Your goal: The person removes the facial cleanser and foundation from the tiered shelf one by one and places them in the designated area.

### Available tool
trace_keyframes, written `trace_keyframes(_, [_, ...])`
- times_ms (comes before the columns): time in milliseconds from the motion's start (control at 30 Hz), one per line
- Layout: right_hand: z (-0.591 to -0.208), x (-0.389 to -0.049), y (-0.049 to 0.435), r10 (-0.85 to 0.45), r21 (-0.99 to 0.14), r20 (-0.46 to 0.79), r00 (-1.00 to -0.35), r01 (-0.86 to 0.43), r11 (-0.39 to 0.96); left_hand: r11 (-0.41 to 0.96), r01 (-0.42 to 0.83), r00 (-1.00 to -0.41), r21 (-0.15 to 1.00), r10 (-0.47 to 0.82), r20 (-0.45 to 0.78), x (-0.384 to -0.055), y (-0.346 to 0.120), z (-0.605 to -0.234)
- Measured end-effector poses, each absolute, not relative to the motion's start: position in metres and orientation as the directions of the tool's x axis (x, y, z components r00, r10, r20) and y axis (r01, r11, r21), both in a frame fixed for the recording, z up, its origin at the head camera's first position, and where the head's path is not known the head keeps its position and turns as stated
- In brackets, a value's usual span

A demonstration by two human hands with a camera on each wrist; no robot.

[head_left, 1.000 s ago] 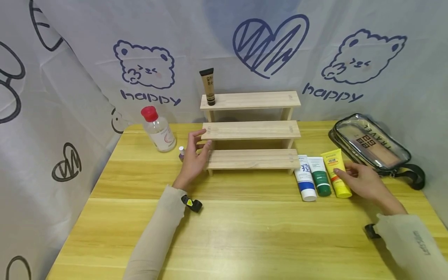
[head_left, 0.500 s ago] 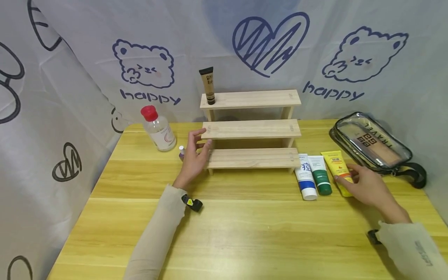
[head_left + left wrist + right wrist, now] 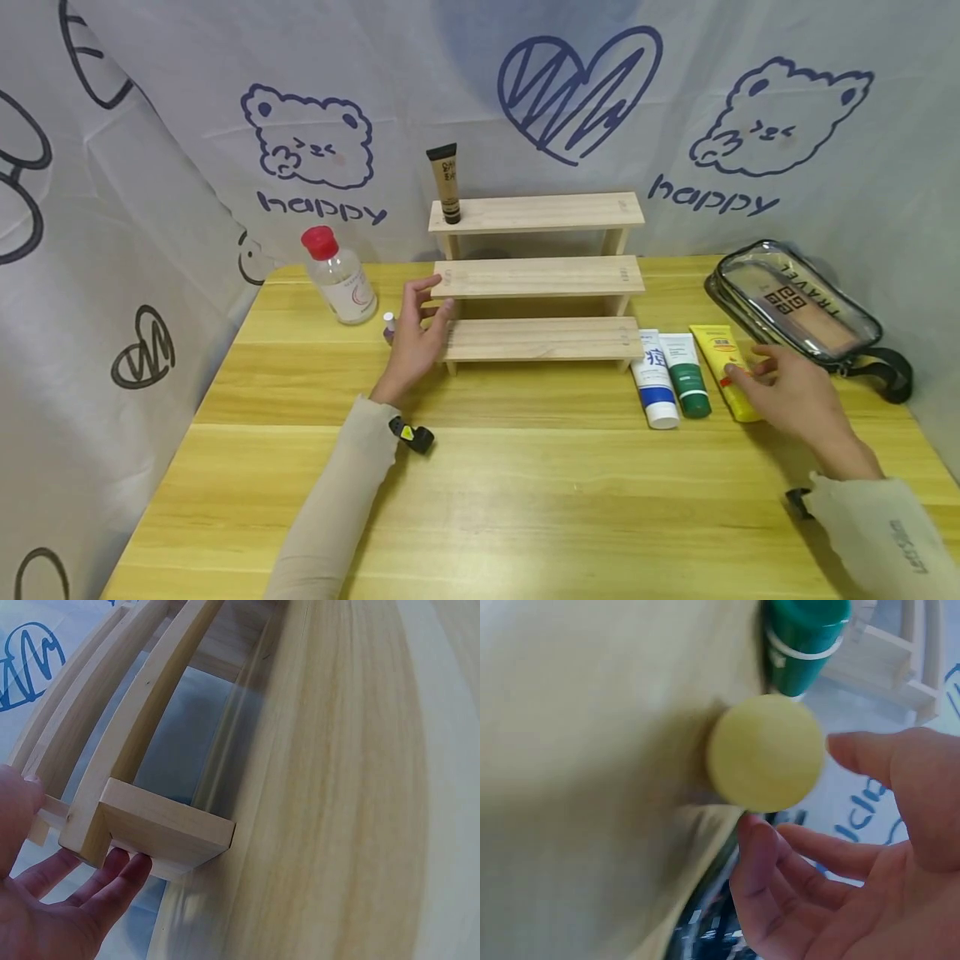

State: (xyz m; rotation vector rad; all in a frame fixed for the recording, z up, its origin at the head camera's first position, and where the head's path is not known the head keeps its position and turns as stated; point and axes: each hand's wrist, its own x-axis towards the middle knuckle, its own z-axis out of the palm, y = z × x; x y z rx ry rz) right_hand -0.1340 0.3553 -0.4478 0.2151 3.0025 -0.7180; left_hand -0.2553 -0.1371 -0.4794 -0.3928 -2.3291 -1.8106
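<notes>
My left hand (image 3: pixel 416 333) is at the left end of a three-tier wooden shelf (image 3: pixel 536 340), gripping it. In the left wrist view its fingertips (image 3: pixel 137 864) lie against the side of the shelf's end piece (image 3: pixel 165 825). My right hand (image 3: pixel 798 400) holds a yellow squeeze tube (image 3: pixel 722 354) lying on the table, thumb on its upper face. The right wrist view looks onto the tube's round yellow cap (image 3: pixel 769 754), between thumb and fingers. Beside it lie a green-and-white tube (image 3: pixel 686 375) and a blue-and-white tube (image 3: pixel 654 379).
A beige tube with black ends (image 3: pixel 447 185) stands on the top tier. On the left is a red-capped bottle (image 3: pixel 345 287); a small white-capped bottle (image 3: pixel 388 325) is partly hidden by the left hand. A clear travel pouch (image 3: pixel 795 304) lies behind the right hand.
The yellow tube has shifted slightly towards me. My right hand slid lower along it, then its thumb moved back up a little. The left hand and shelf have stayed still.
</notes>
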Motion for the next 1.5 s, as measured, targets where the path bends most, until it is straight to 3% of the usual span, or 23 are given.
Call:
trace_keyframes(267, [-0.43,-0.141,0.328,0.155,-0.472,-0.017,-0.988,0.145,0.87,0.227,0.298,-0.954,0.927,0.101,0.282,-0.257,-0.134,-0.478])
trace_keyframes(700, [-0.408,-0.158,0.27,0.041,-0.563,0.097,-0.994,-0.021,0.826,0.213,0.275,-0.961,0.937,0.099,0.26,-0.253,-0.134,-0.476])
trace_keyframes(1267, [-0.392,-0.195,0.211,-0.038,-0.697,0.29,-0.956,-0.238,0.677,0.242,0.314,-0.949,0.918,0.11,0.295,-0.257,-0.141,-0.478])
trace_keyframes(1500, [-0.388,-0.217,0.193,-0.086,-0.773,0.272,-0.959,-0.271,0.574,0.234,0.307,-0.951,0.922,0.113,0.288,-0.256,-0.139,-0.478])
